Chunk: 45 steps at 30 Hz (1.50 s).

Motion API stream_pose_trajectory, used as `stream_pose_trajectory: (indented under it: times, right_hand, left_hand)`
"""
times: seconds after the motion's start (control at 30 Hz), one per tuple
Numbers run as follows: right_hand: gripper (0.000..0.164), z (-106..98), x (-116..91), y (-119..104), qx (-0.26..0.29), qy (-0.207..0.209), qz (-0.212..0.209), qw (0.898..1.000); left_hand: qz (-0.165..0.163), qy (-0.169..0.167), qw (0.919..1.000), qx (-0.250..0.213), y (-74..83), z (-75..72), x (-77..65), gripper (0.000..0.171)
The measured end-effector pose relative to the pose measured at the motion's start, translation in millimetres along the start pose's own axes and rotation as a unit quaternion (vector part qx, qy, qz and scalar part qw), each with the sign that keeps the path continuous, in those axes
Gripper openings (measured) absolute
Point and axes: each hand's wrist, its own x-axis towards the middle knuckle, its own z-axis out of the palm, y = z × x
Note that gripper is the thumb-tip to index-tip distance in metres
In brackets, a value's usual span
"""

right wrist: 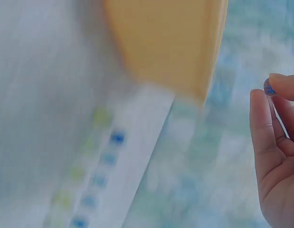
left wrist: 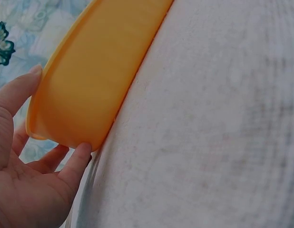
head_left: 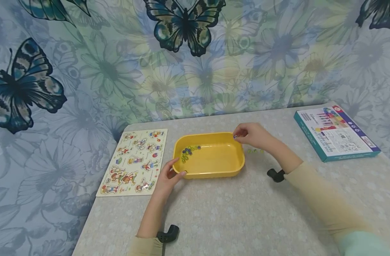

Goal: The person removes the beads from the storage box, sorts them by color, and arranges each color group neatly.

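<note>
A yellow plastic tray [head_left: 214, 174] sits mid-table, with several green and blue beads [head_left: 187, 151] gathered at its left end. My left hand [head_left: 166, 179] grips its near left corner; in the left wrist view the thumb [left wrist: 30, 80] lies at the rim and other fingers touch the wall lower down. Above the tray's far right corner, my right hand [head_left: 254, 136] pinches one small blue bead [right wrist: 269, 87] between thumb and fingertip. Right of the tray, a row of green beads [right wrist: 77, 172] and a row of blue beads [right wrist: 99, 179] lie on the table, blurred in the right wrist view.
A cream board with cartoon figures [head_left: 134, 161] lies left of the tray. At the back right is a teal and white box [head_left: 337, 133]. The patterned tablecloth [head_left: 226, 217] covers the table, and a butterfly-print wall [head_left: 188, 81] rises directly behind it.
</note>
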Motion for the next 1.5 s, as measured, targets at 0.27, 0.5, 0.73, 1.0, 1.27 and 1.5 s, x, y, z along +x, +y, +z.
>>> stream_pose_trajectory:
  times: [0.27,0.5,0.73,1.0,1.27,1.5]
  right_hand:
    - [0.023,-45.5,-26.2,68.6,-0.031,0.054,0.061,0.996]
    - [0.020,-45.6,-35.5,118.0,-0.054,0.024,0.121,0.991]
    - [0.018,-36.6,-35.5,136.3,-0.071,0.013,0.154,0.985]
    - [0.019,-33.3,-34.2,137.7,-0.092,0.020,0.158,0.983]
    - [0.021,-32.6,-35.9,135.5,-0.096,0.023,0.154,0.983]
    - [0.029,-41.5,-37.2,129.4,-0.062,-0.012,0.170,0.983]
  left_hand:
    - [0.019,0.014,0.9997,0.010,-19.6,-2.5,9.4,0.061]
    - [0.026,0.013,0.9995,0.014,-21.5,-1.7,10.3,0.060]
    - [0.024,0.011,0.9996,0.014,-21.3,-0.8,10.3,0.061]
    - [0.012,0.018,0.9997,0.013,-20.4,-1.5,10.8,0.061]
    - [0.016,0.016,0.9997,0.010,-19.7,-1.7,9.9,0.061]
    - [0.018,0.014,0.9997,0.010,-21.4,-2.9,10.3,0.061]
